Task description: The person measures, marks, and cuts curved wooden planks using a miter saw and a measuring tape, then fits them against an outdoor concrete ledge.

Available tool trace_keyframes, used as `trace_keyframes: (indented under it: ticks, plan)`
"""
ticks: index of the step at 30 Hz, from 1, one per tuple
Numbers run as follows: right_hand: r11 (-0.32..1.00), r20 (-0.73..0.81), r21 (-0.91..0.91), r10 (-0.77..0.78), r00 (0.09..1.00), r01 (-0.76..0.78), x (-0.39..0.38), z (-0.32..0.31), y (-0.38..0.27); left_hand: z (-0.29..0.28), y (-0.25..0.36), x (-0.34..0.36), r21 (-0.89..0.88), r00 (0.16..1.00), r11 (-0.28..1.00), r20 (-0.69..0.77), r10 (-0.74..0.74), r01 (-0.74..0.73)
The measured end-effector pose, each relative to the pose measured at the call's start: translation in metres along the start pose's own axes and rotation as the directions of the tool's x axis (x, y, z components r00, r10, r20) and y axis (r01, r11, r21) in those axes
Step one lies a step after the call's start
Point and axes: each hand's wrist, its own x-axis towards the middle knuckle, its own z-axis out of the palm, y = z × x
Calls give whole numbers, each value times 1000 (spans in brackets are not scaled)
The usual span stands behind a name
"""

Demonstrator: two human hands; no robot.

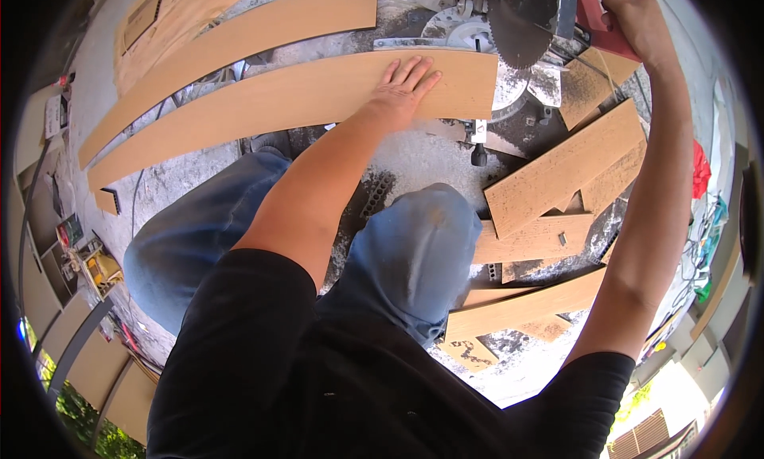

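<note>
A long tan plank (pixel 263 95) lies across the bed of a miter saw, its right end on the saw's round metal base (pixel 509 89). My left hand (pixel 402 89) rests flat on the plank near that end, fingers spread. Up at the top right, my right hand (pixel 637 21) is wrapped round the red saw handle (pixel 593 17). The toothed saw blade (pixel 521 29) stands raised above the base, just beyond the plank's right end. Whether the blade is turning, I cannot tell.
A second long plank (pixel 239 53) lies behind the first. Several cut board pieces (pixel 569 169) are scattered on the dusty floor to the right of my knee (pixel 422 244). A dark clamp knob (pixel 478 155) sticks out in front of the saw. Small boxes (pixel 99 268) stand at the far left.
</note>
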Motion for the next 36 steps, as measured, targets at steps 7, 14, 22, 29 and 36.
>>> trace_keyframes:
  ticks: [7,14,22,29,36]
  plan:
    - [975,-57,98,204,977,-198,-39,11,-3,11,-5,0,66,1000,998,-2,-13,13]
    - [977,-235,-29,198,952,-210,-80,39,43,8,-1,-2,58,999,998,36,-38,36]
    - [942,105,84,314,943,-324,-73,17,63,8,0,0,123,1000,992,1,-8,8]
    - [777,56,443,474,879,-448,-53,31,57,1,2,0,50,1000,999,2,-4,4]
    - [816,19,385,461,887,-432,-51,42,41,2,-8,-6,31,998,999,-62,-13,15]
